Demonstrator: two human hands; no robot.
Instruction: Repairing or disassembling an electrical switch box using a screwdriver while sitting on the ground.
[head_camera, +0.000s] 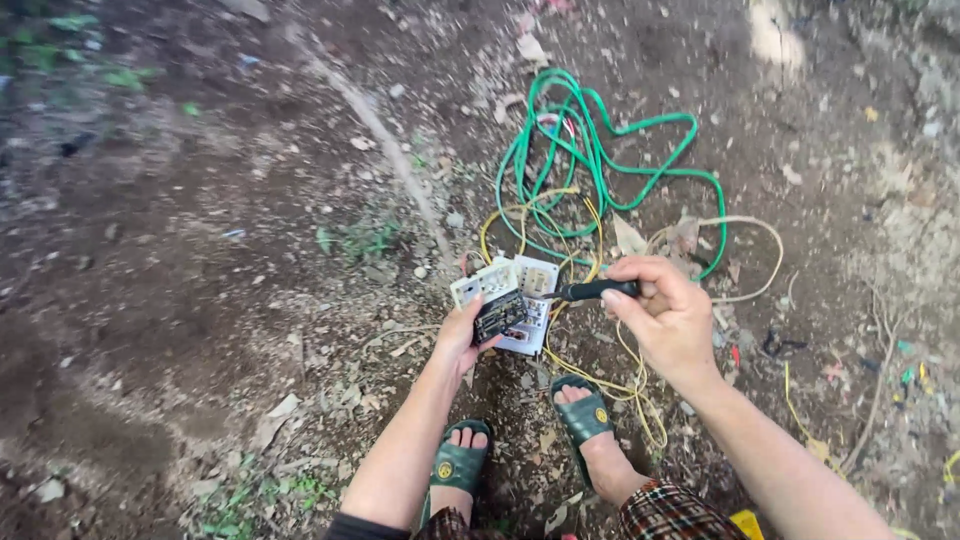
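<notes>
My left hand (462, 335) grips the lower edge of a white electrical switch plate (510, 292) with a dark module on it, held just above the ground. A black-handled screwdriver (592, 291) lies in the closed fingers of my right hand (665, 312), its tip pointing left at the plate's right side. Yellow wires (560, 225) run from behind the plate toward a tangle of green cable (590, 150) lying on the soil beyond.
Bare dirt with dry leaves, stones and small weeds surrounds me. My two feet in green sandals (458, 462) (583, 410) rest below the plate. A cream wire loop (745, 260) lies at right, and a thin root (375, 125) crosses the ground.
</notes>
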